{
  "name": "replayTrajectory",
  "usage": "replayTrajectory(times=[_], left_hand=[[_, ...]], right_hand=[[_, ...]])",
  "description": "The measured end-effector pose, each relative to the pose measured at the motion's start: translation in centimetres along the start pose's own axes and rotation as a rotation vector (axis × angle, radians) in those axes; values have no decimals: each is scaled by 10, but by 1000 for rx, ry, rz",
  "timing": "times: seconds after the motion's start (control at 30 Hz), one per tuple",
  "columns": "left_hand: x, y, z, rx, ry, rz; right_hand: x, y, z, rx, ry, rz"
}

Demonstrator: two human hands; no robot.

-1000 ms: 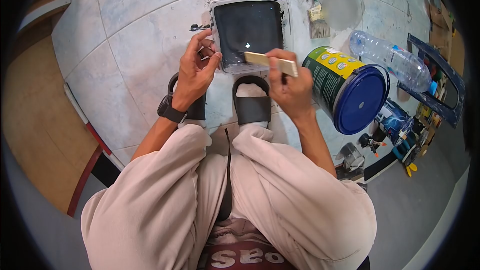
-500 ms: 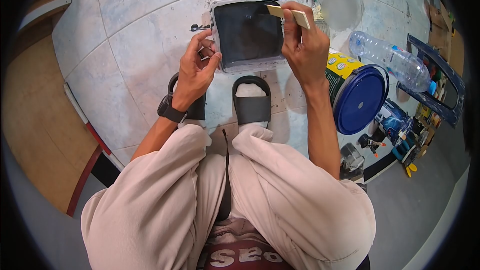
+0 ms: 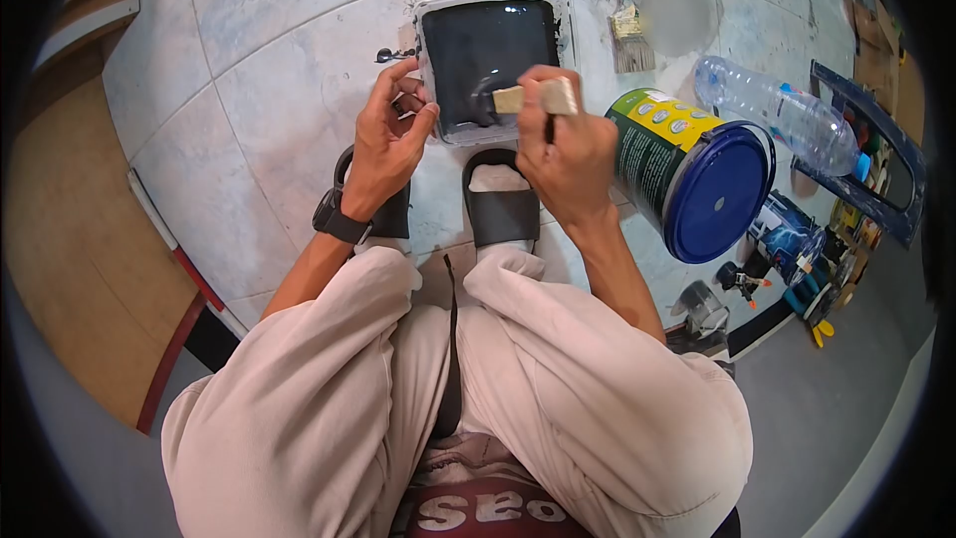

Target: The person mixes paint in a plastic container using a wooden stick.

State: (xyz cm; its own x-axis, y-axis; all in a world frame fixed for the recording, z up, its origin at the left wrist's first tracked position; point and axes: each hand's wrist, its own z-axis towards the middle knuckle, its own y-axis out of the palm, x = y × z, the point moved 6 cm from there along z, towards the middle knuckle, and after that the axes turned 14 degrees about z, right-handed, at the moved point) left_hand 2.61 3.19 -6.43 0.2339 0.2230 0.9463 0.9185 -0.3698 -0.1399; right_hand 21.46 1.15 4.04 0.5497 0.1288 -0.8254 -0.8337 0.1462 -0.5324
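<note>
Head view: a stick (image 3: 510,100) sits gripped in the right hand (image 3: 570,157).

Tub (image 3: 468,136) is on the floor (image 3: 279,110), ahead of the sandals (image 3: 504,214); paint (image 3: 488,40) in tub. Left hand (image 3: 393,134) at tub's left wall; right hand (image 3: 568,154) at its near right corner, holding stick (image 3: 510,100). Paintbrush (image 3: 627,30) lies right of tub; bucket (image 3: 719,201) is right of right hand, bottle (image 3: 777,120) beyond bucket, frame (image 3: 901,169) right of bottle.
</note>
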Motion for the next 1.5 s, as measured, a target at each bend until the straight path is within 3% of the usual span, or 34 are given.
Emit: replayTrajectory(times=[0.17,0.3,0.37,0.57,0.7,0.83,0.9,1.07,1.23,1.5], left_hand=[[-3,0,1,18,13,-40],[-1,-1,0,13,-9,-38],[-1,0,1,16,-3,-38],[-3,-1,1,15,-5,-40],[-2,-1,0,12,5,-30],[-1,0,0,3,9,-26],[-1,-1,0,4,9,-22],[-1,-1,0,4,3,-22],[-2,-1,1,14,14,-20],[-2,0,1,6,22,-23]], right_hand=[[14,19,35,13,3,141],[32,-11,48,160,46,246],[22,-28,43,205,-57,-18],[7,-25,1,53,-10,-165],[1,5,2,-31,52,-55],[15,16,27,50,60,151],[21,-1,38,191,-40,174],[21,-37,27,163,-18,-143],[11,-21,-11,65,-3,-153],[2,26,4,39,5,156]])
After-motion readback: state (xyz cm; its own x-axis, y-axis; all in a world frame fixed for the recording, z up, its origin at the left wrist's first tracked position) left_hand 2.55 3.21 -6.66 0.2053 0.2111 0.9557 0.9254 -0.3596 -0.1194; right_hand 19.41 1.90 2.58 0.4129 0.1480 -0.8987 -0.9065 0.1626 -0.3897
